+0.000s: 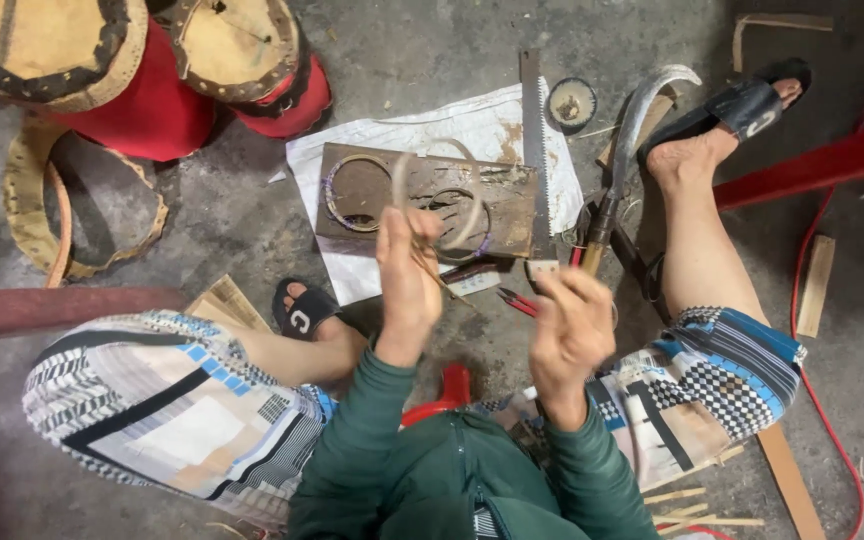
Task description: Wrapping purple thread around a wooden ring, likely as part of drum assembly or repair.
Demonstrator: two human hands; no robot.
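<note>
My left hand [407, 275] is raised and grips a pale bent cane ring [472, 200], blurred by motion, above a brown board [512, 225]. My right hand [572, 325] is closed with fingers curled; a thin strand seems to run from it toward the ring, but I cannot tell for sure. A finished ring [332, 190] lies on the board. Red-handled pliers [517, 300] lie on the floor between my hands.
A hand saw [534, 130] and a curved sickle [632, 130] lie on a white sack [492, 125]. Red drums [152, 100] stand far left beside hide hoops [82, 205]. A small round tin [572, 103], wood strips and a red cable [822, 400] lie around.
</note>
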